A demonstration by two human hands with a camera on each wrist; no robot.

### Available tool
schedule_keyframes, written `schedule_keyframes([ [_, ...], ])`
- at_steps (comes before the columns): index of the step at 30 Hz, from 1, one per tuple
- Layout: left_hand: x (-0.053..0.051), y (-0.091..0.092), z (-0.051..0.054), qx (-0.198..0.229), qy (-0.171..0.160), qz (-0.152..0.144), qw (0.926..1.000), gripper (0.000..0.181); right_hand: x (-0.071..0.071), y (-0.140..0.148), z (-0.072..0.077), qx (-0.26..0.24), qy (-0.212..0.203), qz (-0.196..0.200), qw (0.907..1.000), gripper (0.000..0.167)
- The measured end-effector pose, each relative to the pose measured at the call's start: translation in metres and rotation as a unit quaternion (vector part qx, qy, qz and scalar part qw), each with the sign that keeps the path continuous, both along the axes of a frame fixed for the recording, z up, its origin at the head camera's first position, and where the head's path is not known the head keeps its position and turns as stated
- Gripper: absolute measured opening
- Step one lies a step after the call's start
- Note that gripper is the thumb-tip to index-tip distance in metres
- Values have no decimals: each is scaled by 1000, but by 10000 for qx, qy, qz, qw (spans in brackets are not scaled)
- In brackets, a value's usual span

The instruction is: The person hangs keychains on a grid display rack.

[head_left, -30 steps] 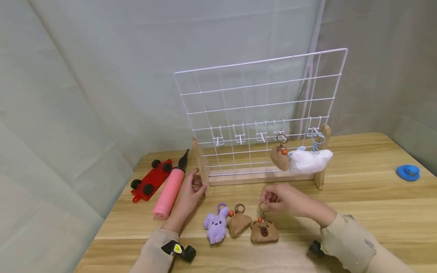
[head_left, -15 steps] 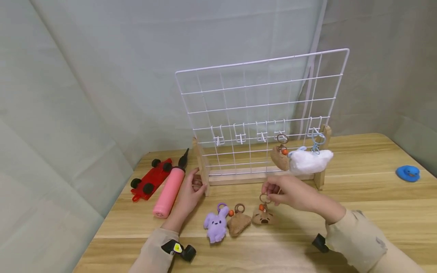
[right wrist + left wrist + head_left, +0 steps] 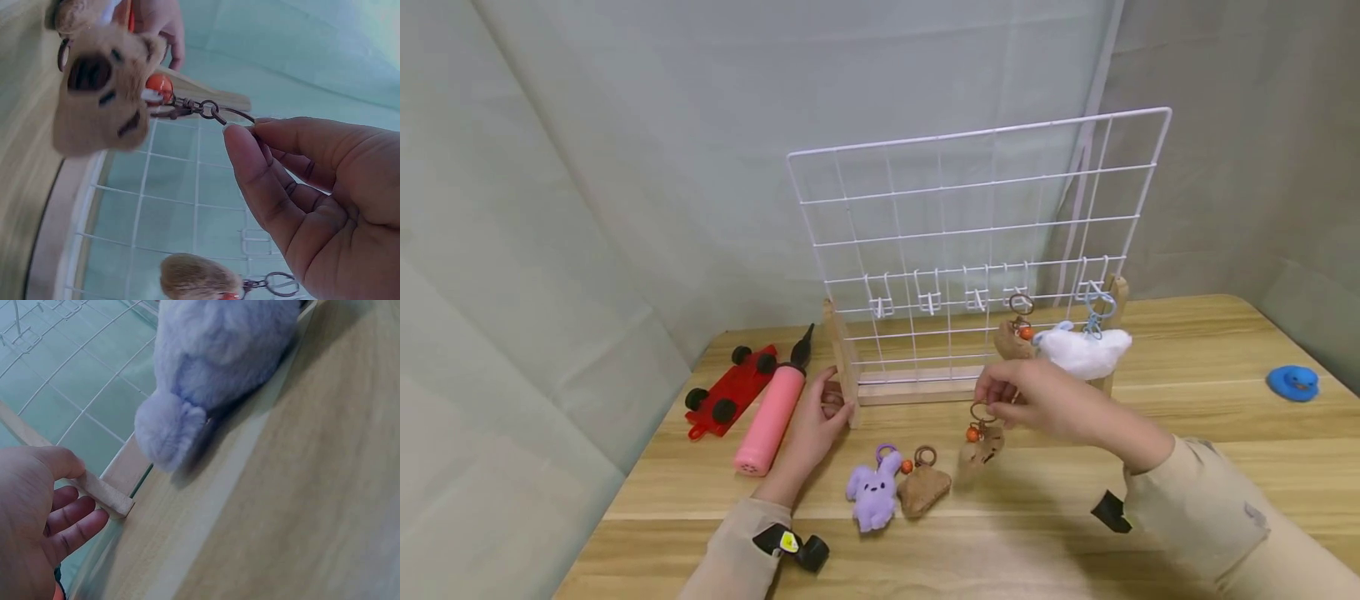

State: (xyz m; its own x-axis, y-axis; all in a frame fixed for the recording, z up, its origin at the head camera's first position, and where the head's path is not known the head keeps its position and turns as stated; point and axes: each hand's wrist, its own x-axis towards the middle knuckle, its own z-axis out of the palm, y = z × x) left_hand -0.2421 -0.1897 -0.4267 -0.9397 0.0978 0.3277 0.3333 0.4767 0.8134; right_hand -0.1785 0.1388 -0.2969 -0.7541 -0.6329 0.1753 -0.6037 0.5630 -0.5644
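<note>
In the head view my right hand [image 3: 1037, 400] pinches the metal ring of a brown bear-faced plush keychain [image 3: 982, 447], which hangs above the table. The right wrist view shows thumb and fingertip on that ring [image 3: 237, 114], the bear face [image 3: 103, 94] dangling from it. My left hand [image 3: 816, 429] grips the left wooden support [image 3: 842, 354] of a white wire rack [image 3: 966, 229]. Several white hooks line the rack; a brown plush [image 3: 1013, 340] and a white plush [image 3: 1082, 350] hang at its right. A purple plush [image 3: 874, 497] and another brown plush [image 3: 923, 490] lie in front.
Left of my left hand are a pink pump [image 3: 771, 421] with a black nozzle and a red toy car frame [image 3: 733, 390] with black wheels. A blue duck [image 3: 1292, 382] sits at the far right of the wooden table [image 3: 1210, 417]. Pale curtains hang behind.
My right hand has risen toward the rack and lifted the bear-faced keychain off the table. The left hand stays at the wooden support.
</note>
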Motion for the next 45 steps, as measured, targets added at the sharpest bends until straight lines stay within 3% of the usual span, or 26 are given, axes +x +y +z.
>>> schedule_keyframes([
  [7, 0, -1, 1, -135, 76, 45, 9999, 60, 0, -1, 17, 166, 604, -55, 9980, 10],
  [19, 0, 1, 0, -119, 11, 60, 9999, 60, -4, -2, 37, 207, 766, -486, 9957, 10],
  [34, 2, 1, 0, -106, -92, 67, 9999, 61, -20, 3, 57, 97, 1085, -994, 9891, 12],
  [45, 2, 1, 0, -168, 127, 84, 9997, 61, -30, 3, 68, 226, 1317, -1186, 9839, 11],
])
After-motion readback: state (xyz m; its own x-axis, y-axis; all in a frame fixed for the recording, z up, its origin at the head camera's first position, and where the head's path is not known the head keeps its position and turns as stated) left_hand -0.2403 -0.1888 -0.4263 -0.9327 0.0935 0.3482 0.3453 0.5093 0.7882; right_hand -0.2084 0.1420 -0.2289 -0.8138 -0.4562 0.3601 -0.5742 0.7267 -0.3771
